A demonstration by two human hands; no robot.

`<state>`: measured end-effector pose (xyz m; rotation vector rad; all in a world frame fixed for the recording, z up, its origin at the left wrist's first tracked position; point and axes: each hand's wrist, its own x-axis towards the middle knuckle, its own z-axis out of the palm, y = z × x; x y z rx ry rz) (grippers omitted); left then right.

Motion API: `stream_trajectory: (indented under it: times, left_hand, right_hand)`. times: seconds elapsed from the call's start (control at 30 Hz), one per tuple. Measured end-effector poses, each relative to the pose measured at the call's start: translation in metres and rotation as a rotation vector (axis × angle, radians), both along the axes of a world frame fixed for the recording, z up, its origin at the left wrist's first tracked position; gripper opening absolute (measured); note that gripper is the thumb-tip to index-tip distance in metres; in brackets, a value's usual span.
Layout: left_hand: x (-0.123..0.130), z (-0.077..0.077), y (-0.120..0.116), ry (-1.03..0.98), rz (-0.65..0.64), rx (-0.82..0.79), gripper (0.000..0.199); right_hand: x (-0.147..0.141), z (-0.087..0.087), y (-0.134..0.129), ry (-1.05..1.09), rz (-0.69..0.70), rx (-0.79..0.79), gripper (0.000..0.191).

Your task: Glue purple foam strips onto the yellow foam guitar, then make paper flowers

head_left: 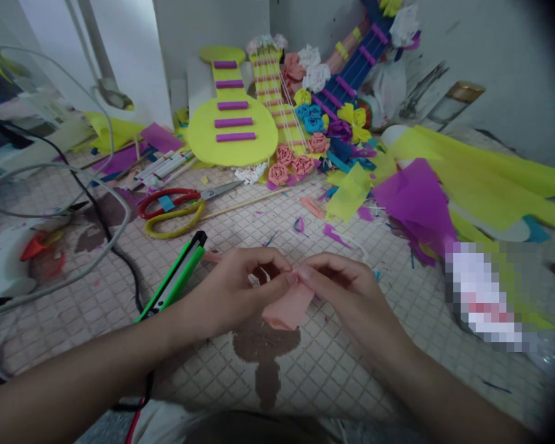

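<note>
A small piece of pink crepe paper [287, 306] hangs between my hands above the table. My left hand [247, 280] pinches its upper edge with thumb and fingertips. Right beside that grip, my right hand [340, 280] pinches the same edge, and the thumbs nearly meet. The paper's lower end hangs loose. A green stapler-like cutter, seemingly a utility knife [178, 274], lies by my left wrist. Beyond my left hand lie scissors [176, 209] with red and yellow handles, blades pointing right.
Yellow guitar-shaped cutouts [234, 129] with purple strips lean at the back, beside paper roses [280, 166]. Yellow paper [481, 179] and purple paper [416, 191] lie at right. A white glue gun [9, 259] with looping cables is at left. Markers [164, 166] lie behind the scissors.
</note>
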<state>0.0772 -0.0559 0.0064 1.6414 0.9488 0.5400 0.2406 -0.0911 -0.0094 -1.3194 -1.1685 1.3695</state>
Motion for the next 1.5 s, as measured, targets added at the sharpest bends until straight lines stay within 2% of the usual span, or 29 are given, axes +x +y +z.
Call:
stream_trajectory:
  times: [0.3,0.7,1.27,1.5]
  left_hand:
    - [0.0001,-0.0010,0.0005,0.018,-0.028,0.025,0.016]
    - [-0.0011,-0.0009,-0.0009,0.044,-0.033,0.058,0.014]
    - [-0.0009,-0.0033,-0.0019,0.041,0.082,0.221,0.016]
    - [-0.0016,-0.0026,-0.0016,0.005,0.089,0.192,0.018]
  right_hand:
    - [-0.0008,0.0007,0.0010,-0.031,-0.003,0.012,0.004]
    - [-0.0006,0.0005,0.0001,-0.074,0.022,0.054,0.005]
    - [0.0000,-0.0007,0.0005,0.003,-0.047,0.023,0.006]
    - [0.0024,-0.0023,0.0013,0.053,-0.057,0.014,0.007]
